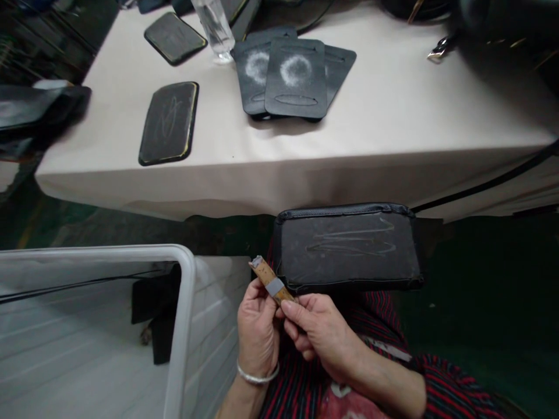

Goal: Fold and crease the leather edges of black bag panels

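Observation:
A short brown stick-like piece (264, 274) with a band of grey tape round its middle slants up between my hands. My right hand (325, 326) is closed on its lower end, thumb on top. My left hand (258, 323), with a pale bangle at the wrist, is closed against its side, and some of its fingers are hidden behind it. Just beyond my hands, a black leather-edged panel (349, 247) with pale scribbled marks rests over my lap, by the table edge. A black strap (489, 183) runs from near its right corner.
A white bin (187, 279) with dark pieces inside stands at my left. On the cloth-covered table (384, 116) lie stacked black panels with white rings (296, 78), two dark pads (170, 123), a clear bottle (213, 29) and a metal buckle (439, 51).

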A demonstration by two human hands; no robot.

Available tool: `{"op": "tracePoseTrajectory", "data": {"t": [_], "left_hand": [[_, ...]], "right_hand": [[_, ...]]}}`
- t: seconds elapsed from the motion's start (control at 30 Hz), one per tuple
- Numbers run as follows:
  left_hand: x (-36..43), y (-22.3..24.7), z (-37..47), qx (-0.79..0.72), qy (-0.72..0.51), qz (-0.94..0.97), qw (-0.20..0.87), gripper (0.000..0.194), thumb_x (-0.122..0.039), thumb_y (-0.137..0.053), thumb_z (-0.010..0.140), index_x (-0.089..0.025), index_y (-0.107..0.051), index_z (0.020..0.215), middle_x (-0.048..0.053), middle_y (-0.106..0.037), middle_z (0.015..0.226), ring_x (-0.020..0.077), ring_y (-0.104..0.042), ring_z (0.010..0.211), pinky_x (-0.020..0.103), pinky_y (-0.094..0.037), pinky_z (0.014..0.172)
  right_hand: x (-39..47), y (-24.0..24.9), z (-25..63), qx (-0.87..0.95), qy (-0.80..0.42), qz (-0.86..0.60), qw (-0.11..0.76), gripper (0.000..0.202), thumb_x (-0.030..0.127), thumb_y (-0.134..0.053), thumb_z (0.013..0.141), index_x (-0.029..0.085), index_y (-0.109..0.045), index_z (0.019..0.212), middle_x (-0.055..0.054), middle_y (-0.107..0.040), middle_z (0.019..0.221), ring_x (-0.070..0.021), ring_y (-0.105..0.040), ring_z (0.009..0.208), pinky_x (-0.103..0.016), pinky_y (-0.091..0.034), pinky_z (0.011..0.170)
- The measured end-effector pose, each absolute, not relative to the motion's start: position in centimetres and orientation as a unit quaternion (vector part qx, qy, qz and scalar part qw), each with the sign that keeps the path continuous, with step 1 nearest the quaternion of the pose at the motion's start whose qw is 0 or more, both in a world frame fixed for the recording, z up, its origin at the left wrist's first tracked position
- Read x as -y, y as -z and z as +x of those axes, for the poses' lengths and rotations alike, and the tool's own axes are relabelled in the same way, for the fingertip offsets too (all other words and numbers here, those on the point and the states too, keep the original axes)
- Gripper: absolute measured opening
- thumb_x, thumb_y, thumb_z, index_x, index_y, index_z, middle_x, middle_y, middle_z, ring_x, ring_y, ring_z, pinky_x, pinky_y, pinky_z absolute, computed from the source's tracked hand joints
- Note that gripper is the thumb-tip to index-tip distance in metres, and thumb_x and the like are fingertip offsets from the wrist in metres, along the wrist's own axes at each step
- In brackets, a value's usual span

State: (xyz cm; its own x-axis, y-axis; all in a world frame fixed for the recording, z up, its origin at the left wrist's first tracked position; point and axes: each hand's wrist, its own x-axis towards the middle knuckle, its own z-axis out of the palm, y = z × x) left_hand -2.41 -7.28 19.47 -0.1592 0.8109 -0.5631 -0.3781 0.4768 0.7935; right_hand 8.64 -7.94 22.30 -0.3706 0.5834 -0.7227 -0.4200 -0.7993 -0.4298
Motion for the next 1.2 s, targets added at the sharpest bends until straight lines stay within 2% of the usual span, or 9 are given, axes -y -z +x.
{"op": "tracePoseTrajectory", "data": {"t": [0.1, 0.2, 0.37, 0.5, 0.6, 0.73, 0.93, 1.07, 1.2], "left_hand": [[7.8, -19.0, -2.1, -0.637, -0.474, 0.23, 0.563, 0.04, -0.032, -0.073, 0.075, -0.023, -0.059, 0.111, 0.001, -0.065, 0.093, 0.0099, -0.062, 0.078, 0.019, -0.05, 0.07], [8.1, -18.6, -2.1, -0.69, -0.439, 0.351, 0.456, 0.03, -0.033, -0.065, 0.083, -0.024, -0.063, 0.111, 0.002, -0.066, 0.097, 0.0115, -0.062, 0.085, 0.022, -0.05, 0.077], [7.5, -18.9, -2.3, -0.659, -0.386, 0.613, 0.201, 0.027, -0.019, -0.063, 0.084, -0.023, -0.067, 0.11, 0.003, -0.064, 0.099, 0.0108, -0.06, 0.089, 0.022, -0.048, 0.08], [6.8, -19.7, -2.3, -0.619, -0.354, 0.692, 0.111, 0.028, -0.01, -0.065, 0.08, -0.016, -0.068, 0.107, 0.004, -0.063, 0.093, 0.0114, -0.06, 0.085, 0.023, -0.048, 0.079], [6.6, -20.2, -2.2, -0.61, -0.343, 0.709, 0.091, 0.026, -0.008, -0.065, 0.079, -0.015, -0.067, 0.104, 0.005, -0.062, 0.091, 0.0116, -0.059, 0.084, 0.023, -0.049, 0.079], [6.4, -20.3, -2.1, -0.612, -0.343, 0.707, 0.092, 0.021, -0.008, -0.064, 0.079, -0.015, -0.066, 0.1, 0.004, -0.059, 0.089, 0.0123, -0.058, 0.084, 0.024, -0.048, 0.077], [6.3, -19.7, -2.5, -0.621, -0.372, 0.665, 0.187, 0.014, -0.012, -0.061, 0.082, -0.018, -0.062, 0.094, 0.003, -0.055, 0.088, 0.0142, -0.056, 0.086, 0.029, -0.048, 0.078], [6.3, -19.3, -3.0, -0.618, -0.385, 0.642, 0.242, 0.013, -0.012, -0.061, 0.082, -0.019, -0.061, 0.093, 0.002, -0.053, 0.09, 0.0135, -0.056, 0.085, 0.029, -0.05, 0.077], [5.6, -19.3, -3.7, -0.588, -0.379, 0.69, 0.187, 0.018, -0.01, -0.065, 0.078, -0.019, -0.063, 0.093, 0.007, -0.052, 0.106, 0.0168, -0.055, 0.096, 0.032, -0.051, 0.081]], "right_hand": [[8.0, -22.4, 8.8, 0.069, -0.814, -0.482, 0.316, 0.037, 0.049, -0.062, 0.08, 0.013, -0.057, 0.078, 0.007, -0.044, 0.051, -0.0016, -0.026, 0.035, -0.014, -0.02, 0.032], [8.1, -22.6, 9.1, 0.057, -0.8, -0.501, 0.327, 0.04, 0.052, -0.063, 0.078, 0.012, -0.058, 0.078, 0.007, -0.045, 0.052, -0.0017, -0.028, 0.037, -0.014, -0.02, 0.033], [8.6, -22.1, 8.7, 0.041, -0.759, -0.54, 0.362, 0.05, 0.062, -0.066, 0.072, 0.013, -0.056, 0.077, 0.007, -0.043, 0.052, -0.0023, -0.029, 0.039, -0.014, -0.022, 0.035], [8.9, -20.9, 7.7, 0.025, -0.717, -0.58, 0.385, 0.055, 0.067, -0.066, 0.069, 0.016, -0.047, 0.068, 0.009, -0.036, 0.049, -0.0026, -0.026, 0.039, -0.016, -0.02, 0.035], [9.1, -20.2, 7.1, 0.026, -0.696, -0.594, 0.402, 0.053, 0.065, -0.066, 0.071, 0.016, -0.046, 0.064, 0.009, -0.033, 0.048, -0.0028, -0.024, 0.041, -0.017, -0.02, 0.037], [9.1, -20.1, 6.5, 0.037, -0.664, -0.617, 0.42, 0.05, 0.063, -0.066, 0.073, 0.015, -0.052, 0.066, 0.007, -0.034, 0.048, -0.0041, -0.025, 0.041, -0.019, -0.022, 0.037], [9.1, -20.1, 6.2, 0.095, -0.638, -0.649, 0.404, 0.049, 0.06, -0.066, 0.074, 0.011, -0.062, 0.072, 0.003, -0.041, 0.05, -0.0065, -0.029, 0.043, -0.021, -0.027, 0.039], [8.8, -20.1, 5.6, 0.102, -0.605, -0.67, 0.417, 0.047, 0.059, -0.063, 0.076, 0.012, -0.061, 0.069, 0.001, -0.045, 0.053, -0.0086, -0.035, 0.047, -0.022, -0.031, 0.043], [8.6, -20.0, 5.0, 0.106, -0.598, -0.671, 0.424, 0.048, 0.059, -0.06, 0.078, 0.014, -0.054, 0.062, 0.001, -0.043, 0.055, -0.0084, -0.034, 0.049, -0.022, -0.031, 0.044]]}}
